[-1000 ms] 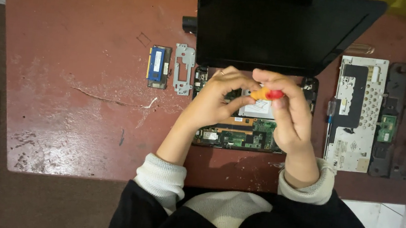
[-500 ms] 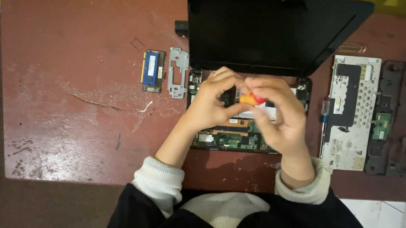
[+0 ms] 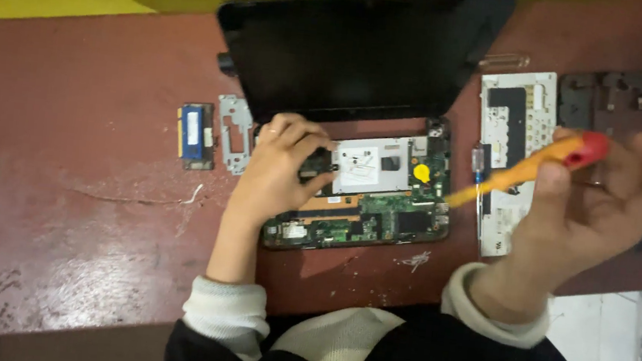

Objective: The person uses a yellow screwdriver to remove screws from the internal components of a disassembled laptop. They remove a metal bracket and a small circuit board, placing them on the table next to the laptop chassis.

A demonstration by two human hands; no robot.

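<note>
Our left hand [image 3: 279, 169] rests its fingers on the opened laptop base [image 3: 358, 200]; our right hand [image 3: 593, 207] grips an orange screwdriver [image 3: 526, 167]. That bare board looks fragile, so we'd hold it by the edges.

blue memory module [image 3: 196, 134], metal bracket [image 3: 234, 133], keyboard panel [image 3: 515, 136]

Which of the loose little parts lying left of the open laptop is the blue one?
The small blue memory stick, farthest left on the reddish-brown table. The part beside it, nearer the left hand, is a bare grey metal bracket with cut-out holes.
</note>
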